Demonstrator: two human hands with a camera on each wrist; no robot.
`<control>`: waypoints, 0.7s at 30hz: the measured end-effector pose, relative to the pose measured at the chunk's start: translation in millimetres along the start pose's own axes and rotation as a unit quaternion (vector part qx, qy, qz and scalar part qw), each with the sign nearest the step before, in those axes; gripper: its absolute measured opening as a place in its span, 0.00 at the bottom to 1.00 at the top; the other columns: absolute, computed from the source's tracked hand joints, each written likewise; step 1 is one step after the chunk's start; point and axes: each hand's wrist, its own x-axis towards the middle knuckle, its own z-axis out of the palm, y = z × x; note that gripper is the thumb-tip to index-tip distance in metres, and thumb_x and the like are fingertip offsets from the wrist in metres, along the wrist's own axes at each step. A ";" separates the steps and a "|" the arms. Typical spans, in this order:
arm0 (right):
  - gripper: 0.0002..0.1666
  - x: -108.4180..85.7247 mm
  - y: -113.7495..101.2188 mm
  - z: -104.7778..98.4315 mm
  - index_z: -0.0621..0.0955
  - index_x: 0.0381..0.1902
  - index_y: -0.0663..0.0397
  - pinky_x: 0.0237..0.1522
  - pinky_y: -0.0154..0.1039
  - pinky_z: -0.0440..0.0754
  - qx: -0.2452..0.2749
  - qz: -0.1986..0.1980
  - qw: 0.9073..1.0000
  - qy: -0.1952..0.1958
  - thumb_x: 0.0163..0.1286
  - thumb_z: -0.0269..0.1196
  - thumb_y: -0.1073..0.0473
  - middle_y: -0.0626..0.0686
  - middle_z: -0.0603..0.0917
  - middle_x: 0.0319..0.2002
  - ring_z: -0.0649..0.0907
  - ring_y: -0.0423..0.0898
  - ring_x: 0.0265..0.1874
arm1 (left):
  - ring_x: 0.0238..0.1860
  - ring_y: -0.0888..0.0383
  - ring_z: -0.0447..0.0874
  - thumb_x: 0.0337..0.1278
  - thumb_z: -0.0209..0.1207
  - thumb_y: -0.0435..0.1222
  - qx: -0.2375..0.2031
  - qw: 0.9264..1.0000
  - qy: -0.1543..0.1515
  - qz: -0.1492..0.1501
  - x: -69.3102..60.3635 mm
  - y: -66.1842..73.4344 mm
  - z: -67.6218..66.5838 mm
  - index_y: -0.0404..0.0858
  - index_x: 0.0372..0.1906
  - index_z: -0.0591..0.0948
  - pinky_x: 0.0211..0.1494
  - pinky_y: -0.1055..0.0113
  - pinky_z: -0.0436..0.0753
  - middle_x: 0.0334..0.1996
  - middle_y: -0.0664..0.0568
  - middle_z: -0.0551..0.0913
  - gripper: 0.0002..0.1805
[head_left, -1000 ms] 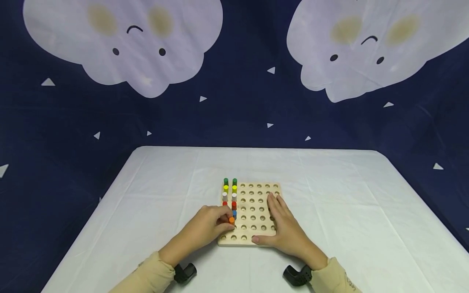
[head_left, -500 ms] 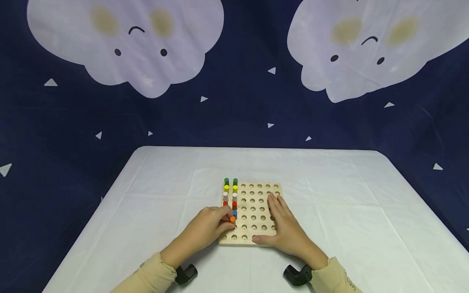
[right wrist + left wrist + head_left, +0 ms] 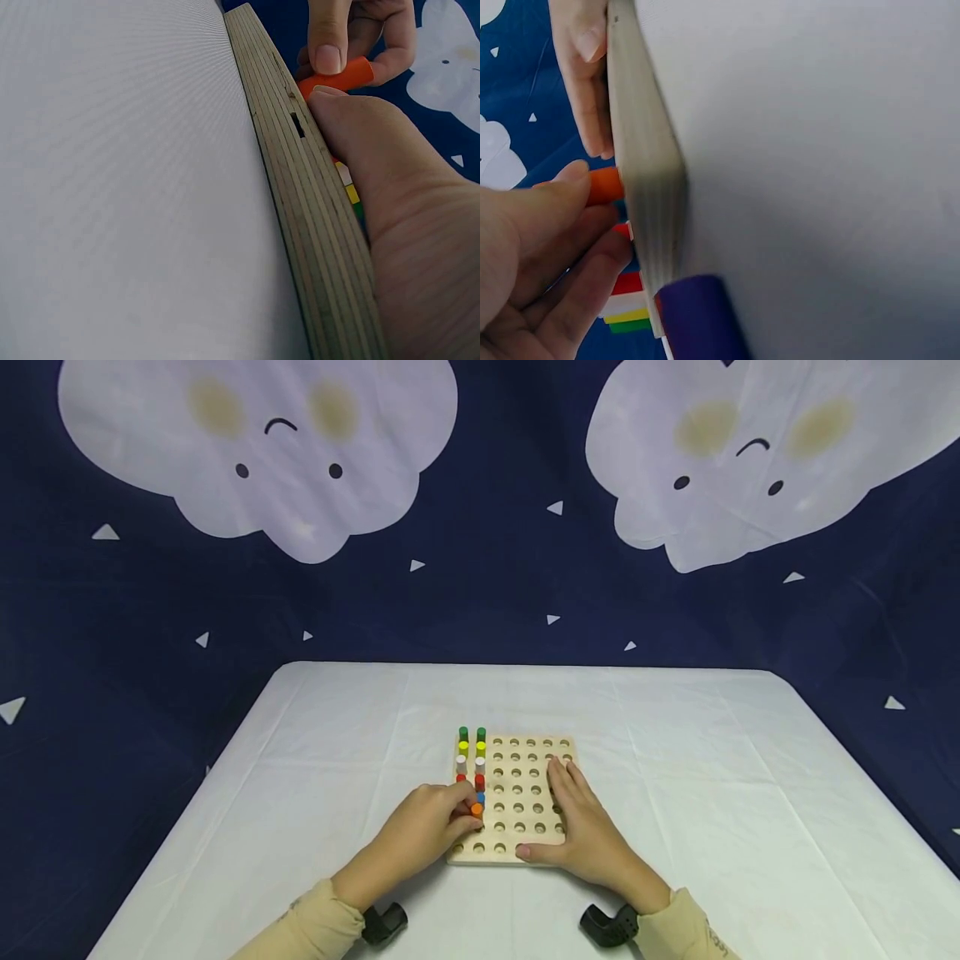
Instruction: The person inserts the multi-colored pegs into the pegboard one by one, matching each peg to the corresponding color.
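Note:
A light wooden pegboard (image 3: 487, 860) with rows of round holes lies on the white table. My left hand (image 3: 416, 827) pinches an orange peg (image 3: 477, 811) between thumb and fingers, its lower end at the second column; the right wrist view shows the orange peg (image 3: 349, 76) meeting the board. Behind it in that column stand blue (image 3: 481, 797), red (image 3: 479, 783), white (image 3: 480, 765), yellow and green pegs. The leftmost column shows green, yellow, white and red pegs, its nearer part hidden by my left hand. My right hand (image 3: 588, 831) rests on the board's right side, fingers extended.
White cloth covers the table (image 3: 712, 760), and a dark blue curtain (image 3: 510, 568) with clouds hangs behind. Black devices sit at both wrists. A dark purple-blue rounded thing (image 3: 705, 319) shows low in the left wrist view; its kind is unclear.
The orange peg and my left fingers have shifted very slightly right. My right hand has stayed on the board, and the head view has tilted a little.

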 end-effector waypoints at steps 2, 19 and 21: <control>0.80 -0.2 0.3 0.4 0.46 0.80 0.53 0.74 0.66 0.50 0.001 0.000 1.000 -0.001 0.43 0.68 0.19 0.51 0.45 0.81 0.42 0.58 0.80 | 0.29 0.74 0.80 0.56 0.69 0.39 -0.004 1.000 -0.012 -0.002 -0.3 -0.8 -1.9 0.44 0.37 0.82 0.32 0.77 0.79 0.30 0.57 0.88 0.07; 0.79 0.4 -0.5 -1.0 0.46 0.80 0.54 0.73 0.66 0.50 -0.001 -0.004 1.000 0.000 0.44 0.69 0.20 0.53 0.46 0.81 0.43 0.59 0.80 | 0.30 0.73 0.82 0.58 0.68 0.37 -0.036 0.999 -0.002 -0.014 -1.2 -2.6 -0.8 0.43 0.37 0.81 0.32 0.78 0.80 0.31 0.57 0.88 0.07; 0.79 0.5 -0.6 -1.1 0.46 0.80 0.54 0.73 0.66 0.50 -0.001 -0.004 1.000 0.000 0.44 0.69 0.20 0.53 0.46 0.81 0.43 0.59 0.80 | 0.31 0.73 0.82 0.58 0.68 0.38 -0.037 0.999 0.002 -0.014 -1.2 -2.6 -0.2 0.44 0.37 0.81 0.33 0.78 0.80 0.31 0.57 0.88 0.07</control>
